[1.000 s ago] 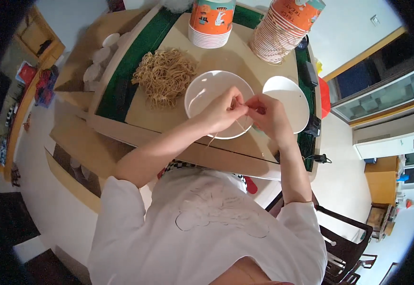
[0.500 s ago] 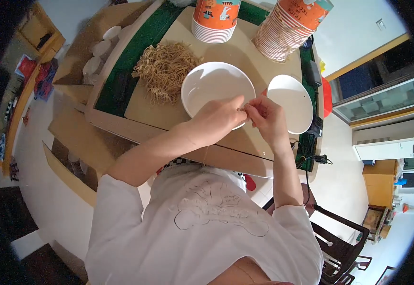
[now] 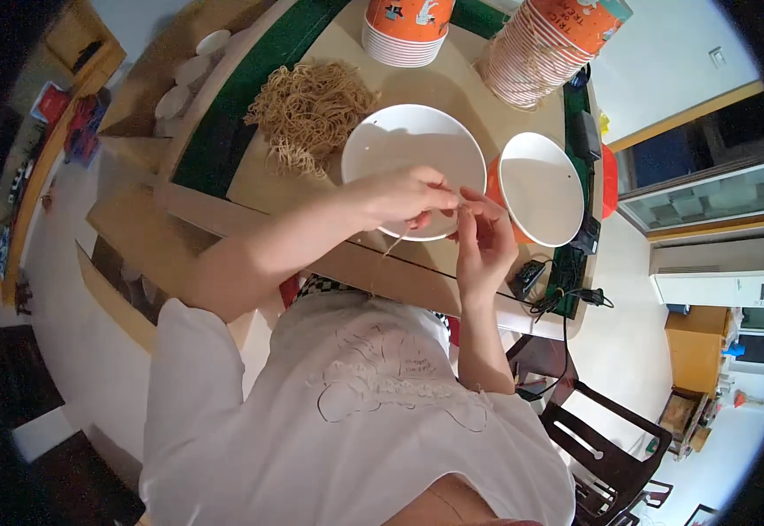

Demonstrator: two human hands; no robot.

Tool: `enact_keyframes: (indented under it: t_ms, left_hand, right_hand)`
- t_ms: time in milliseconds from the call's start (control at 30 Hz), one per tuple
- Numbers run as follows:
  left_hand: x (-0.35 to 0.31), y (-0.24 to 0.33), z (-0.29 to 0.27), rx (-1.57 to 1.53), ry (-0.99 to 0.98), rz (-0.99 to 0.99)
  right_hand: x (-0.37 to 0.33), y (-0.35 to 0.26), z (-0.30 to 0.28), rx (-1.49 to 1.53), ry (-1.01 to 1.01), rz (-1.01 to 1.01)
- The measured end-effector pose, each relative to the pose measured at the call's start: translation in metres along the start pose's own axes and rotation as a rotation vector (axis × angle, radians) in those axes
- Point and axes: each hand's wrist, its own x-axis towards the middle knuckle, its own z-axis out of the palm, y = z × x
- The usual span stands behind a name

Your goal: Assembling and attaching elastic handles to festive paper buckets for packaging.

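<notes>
Pale floor [image 3: 623, 324] surrounds the table [image 3: 250, 191], whose tan, green-edged top carries a wide white bowl [image 3: 413, 145]. Closest to the wearer, a thin tan string [image 3: 385, 259] hangs on the bowl's near side, dropping past the table edge toward the white shirt [image 3: 382, 351]. It comes from the left hand [image 3: 408, 197], which reaches over the bowl's near part with its thumb and forefinger pinched on the string. Just right of the bowl's near rim, the right hand [image 3: 485, 237] meets it: these fingers are also together at the tips, seemingly clamped on the same string, though the pinched bit is too small to make out.

Right of the bowl stands an orange tub [image 3: 542, 188], white inside, with a few dark specks; nearer than that, also on the bowl's right, black cables [image 3: 562, 298] lie at the table's edge. Left of the bowl and a little beyond sits a big tangled pile [image 3: 312, 114] of similar string. Behind the bowl rises a short stack [image 3: 408, 31] of orange-printed tubs, and behind it to the right leans a tall stack [image 3: 557, 53] with strands clinging to its side. Farther left of the bowl, an open carton [image 3: 136, 96] holds white rounds.

As far as can be judged, the piece in hand is partway: both hands are working its upper end while the tail dangles loose. Plenty of string remains untouched in the pile; how much is finished cannot be told.
</notes>
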Motion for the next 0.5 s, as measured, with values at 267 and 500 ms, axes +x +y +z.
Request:
enact_keyframes:
  t_ms: [267, 500]
  left_hand:
    - [0.003, 0.0, -0.001, -0.307, -0.001, -0.055]
    - [0.002, 0.001, 0.0, -0.099, 0.095, 0.054]
  right_hand:
    - [-0.007, 0.01, 0.002, -0.179, 0.104, -0.213]
    - [-0.001, 0.0, 0.0, -0.394, 0.073, -0.29]
